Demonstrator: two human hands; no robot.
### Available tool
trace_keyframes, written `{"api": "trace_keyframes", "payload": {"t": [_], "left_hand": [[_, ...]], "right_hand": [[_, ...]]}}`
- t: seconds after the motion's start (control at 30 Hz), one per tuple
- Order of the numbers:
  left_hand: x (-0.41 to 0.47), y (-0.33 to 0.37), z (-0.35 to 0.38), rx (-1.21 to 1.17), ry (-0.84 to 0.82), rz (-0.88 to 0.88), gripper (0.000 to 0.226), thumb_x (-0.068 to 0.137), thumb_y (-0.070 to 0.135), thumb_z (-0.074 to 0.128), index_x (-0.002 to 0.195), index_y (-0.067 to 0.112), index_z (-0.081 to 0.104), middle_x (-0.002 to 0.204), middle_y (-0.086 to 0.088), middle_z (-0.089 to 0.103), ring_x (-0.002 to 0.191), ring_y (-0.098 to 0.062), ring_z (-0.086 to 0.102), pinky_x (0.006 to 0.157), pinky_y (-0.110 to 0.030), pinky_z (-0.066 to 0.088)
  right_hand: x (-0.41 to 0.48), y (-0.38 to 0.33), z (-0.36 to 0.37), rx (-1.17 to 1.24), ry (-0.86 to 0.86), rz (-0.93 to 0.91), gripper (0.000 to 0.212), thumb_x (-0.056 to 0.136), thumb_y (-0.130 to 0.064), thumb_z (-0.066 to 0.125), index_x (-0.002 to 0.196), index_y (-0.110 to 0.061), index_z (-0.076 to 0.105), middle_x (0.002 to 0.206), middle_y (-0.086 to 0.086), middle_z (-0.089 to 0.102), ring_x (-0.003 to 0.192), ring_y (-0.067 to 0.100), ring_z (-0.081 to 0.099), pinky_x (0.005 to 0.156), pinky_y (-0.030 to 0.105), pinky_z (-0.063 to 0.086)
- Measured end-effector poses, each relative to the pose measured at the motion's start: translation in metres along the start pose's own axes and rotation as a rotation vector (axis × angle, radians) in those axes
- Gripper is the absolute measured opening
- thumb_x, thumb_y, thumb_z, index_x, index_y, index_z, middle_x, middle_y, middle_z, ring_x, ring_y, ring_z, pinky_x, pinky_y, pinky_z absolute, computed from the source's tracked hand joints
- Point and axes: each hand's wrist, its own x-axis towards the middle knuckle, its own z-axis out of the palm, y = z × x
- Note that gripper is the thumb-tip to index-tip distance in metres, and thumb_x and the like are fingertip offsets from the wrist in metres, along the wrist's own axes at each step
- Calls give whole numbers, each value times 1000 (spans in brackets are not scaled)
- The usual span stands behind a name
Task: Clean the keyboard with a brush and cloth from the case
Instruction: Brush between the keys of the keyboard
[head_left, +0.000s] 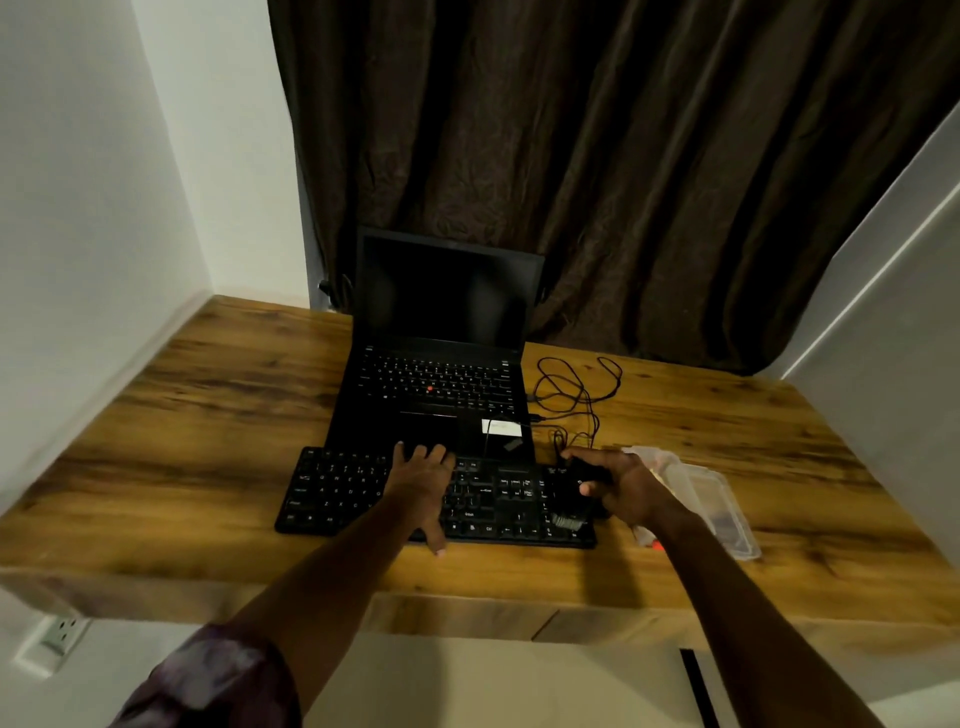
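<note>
We see the black keyboard (436, 499) lying near the front edge of the wooden surface (208, 415), open grain bare to its left; our left hand (423, 480) rests flat and spread on the keys; our right hand (621, 486) curls around a dark brush (576, 499) over the keyboard's right end, beside the clear plastic case (711, 499).

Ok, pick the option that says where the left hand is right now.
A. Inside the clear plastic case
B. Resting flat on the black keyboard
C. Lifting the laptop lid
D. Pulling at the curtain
B: the left hand lies palm-down, fingers spread, on the middle of the external black keyboard, in front of the open laptop and well apart from the clear plastic case at the right.
</note>
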Motion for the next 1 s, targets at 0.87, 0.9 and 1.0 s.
{"api": "trace_keyframes", "payload": {"t": [0.87, 0.9, 1.0], "left_hand": [[1, 4, 0, 22, 2, -18, 140, 57, 61, 87, 159, 12, 4, 163, -11, 12, 149, -35, 15, 121, -61, 6], [1, 4, 0, 26, 0, -16, 141, 56, 61, 87, 159, 12, 4, 163, -11, 12, 149, -35, 15, 121, -61, 6], [2, 3, 1, 15, 0, -17, 142, 55, 62, 87, 159, 13, 5, 163, -10, 13, 148, -35, 16, 121, -61, 6]], "right_hand": [[10, 19, -11, 24, -19, 9, 72, 85, 5, 64, 119, -58, 58, 133, -4, 59, 125, 18, 53, 102, 38, 50], [8, 23, -13, 33, -48, 3, 73, 84, 4, 64, 117, -60, 58, 134, -6, 60, 126, 17, 54, 102, 39, 50], [1, 25, -17, 35, -109, -12, 70, 83, 6, 65, 119, -54, 60, 128, -7, 64, 121, 14, 58, 101, 39, 51]]}}
